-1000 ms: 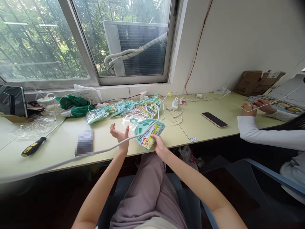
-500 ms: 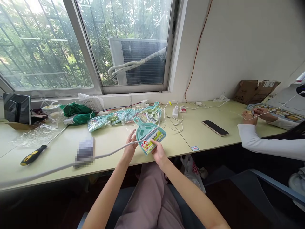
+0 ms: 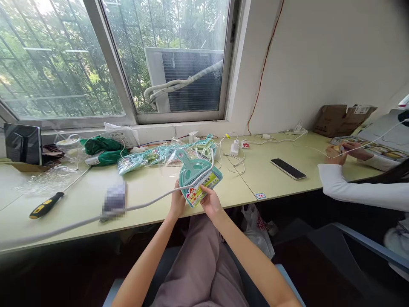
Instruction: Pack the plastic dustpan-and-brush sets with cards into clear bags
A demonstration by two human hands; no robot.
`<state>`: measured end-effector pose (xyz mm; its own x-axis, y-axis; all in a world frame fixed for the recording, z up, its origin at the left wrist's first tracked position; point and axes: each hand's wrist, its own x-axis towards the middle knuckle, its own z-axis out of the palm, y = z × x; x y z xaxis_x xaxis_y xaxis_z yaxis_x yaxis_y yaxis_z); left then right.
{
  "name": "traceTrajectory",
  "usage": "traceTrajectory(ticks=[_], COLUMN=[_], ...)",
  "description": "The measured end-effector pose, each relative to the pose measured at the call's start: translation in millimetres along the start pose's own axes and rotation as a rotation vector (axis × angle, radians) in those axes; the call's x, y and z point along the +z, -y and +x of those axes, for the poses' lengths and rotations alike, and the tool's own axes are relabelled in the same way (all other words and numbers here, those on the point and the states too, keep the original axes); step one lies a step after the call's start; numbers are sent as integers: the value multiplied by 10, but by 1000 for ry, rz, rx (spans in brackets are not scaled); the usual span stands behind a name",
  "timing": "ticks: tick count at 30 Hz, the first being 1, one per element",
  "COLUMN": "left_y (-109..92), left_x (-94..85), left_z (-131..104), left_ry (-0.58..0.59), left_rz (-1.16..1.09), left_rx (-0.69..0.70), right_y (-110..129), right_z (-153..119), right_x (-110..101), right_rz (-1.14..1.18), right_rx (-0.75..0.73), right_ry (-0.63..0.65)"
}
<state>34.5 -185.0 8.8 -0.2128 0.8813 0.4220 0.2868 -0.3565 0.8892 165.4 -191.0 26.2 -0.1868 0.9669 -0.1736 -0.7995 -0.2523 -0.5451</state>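
Holding the teal dustpan at the near edge of the table are both hands. The left hand now has its fingers closed on the left side, partly hidden; a second ago they were wide open and apart from it. The right hand still pinches the bright card. More wrapped dustpans lie behind.
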Motion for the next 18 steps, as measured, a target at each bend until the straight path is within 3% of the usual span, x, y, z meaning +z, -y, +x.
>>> traceTrajectory(ticks=[4, 8, 14, 16, 18], left_y=[-1, -17, -144, -102, -3], left_x=[-68, -296, -941, -1176, -1355], left_z=[-84, -125, 49, 207, 394], left_ry=[72, 260, 756, 796, 737], left_rz=[52, 149, -47, -133, -211], left_rx=[12, -4, -104, -144, -165], right_y=[25, 103, 223, 236, 235], right_z=[2, 51, 118, 126, 127], right_x=[-71, -194, -332, -362, -388], right_rz=[-28, -75, -128, -141, -164], right_rx=[-30, -90, -74, -56, -35], right_ry=[8, 6, -56, -57, -53])
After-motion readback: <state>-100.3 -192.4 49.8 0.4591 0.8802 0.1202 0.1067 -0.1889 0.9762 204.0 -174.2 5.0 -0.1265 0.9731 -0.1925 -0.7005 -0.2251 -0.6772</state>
